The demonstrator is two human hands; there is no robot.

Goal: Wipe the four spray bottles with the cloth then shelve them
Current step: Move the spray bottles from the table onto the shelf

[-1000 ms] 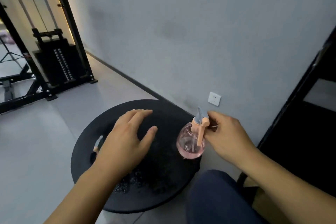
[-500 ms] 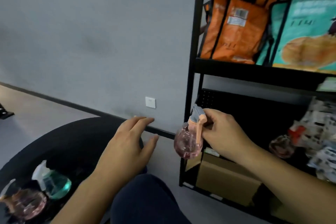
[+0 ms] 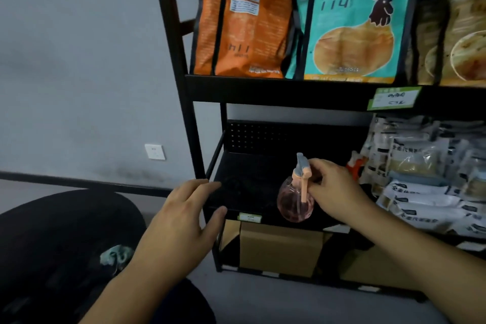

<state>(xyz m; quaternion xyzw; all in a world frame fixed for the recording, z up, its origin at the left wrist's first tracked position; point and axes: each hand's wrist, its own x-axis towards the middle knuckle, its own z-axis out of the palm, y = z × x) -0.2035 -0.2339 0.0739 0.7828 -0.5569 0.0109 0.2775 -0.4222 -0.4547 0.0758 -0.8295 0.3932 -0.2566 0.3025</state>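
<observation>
The fingers [image 3: 319, 181] of the right hand [image 3: 332, 190] are curled round the neck and trigger of a pink spray bottle [image 3: 295, 201], pinching it just under its grey-and-peach spray head so the round belly hangs below. The bottle hovers at the front edge of the lower shelf [image 3: 252, 189], over the bare stretch of it, not yet set down as far as I can tell. The left hand [image 3: 184, 218] floats beside it with fingers spread wide and straight, holding nothing, near the shelf's left post.

So this looks like the shelving step for this bottle. The next move calls for easing it inward and down until its base sits flat, then letting go without tipping it; that rounded body could roll if released crooked. An orange-topped sprayer [image 3: 355, 165] already stands further right on the same shelf, against white packets [image 3: 420, 179], so there's room to the left. Behind, on the black desk [image 3: 65, 231], lies a crumpled teal cloth [image 3: 115, 256].
</observation>
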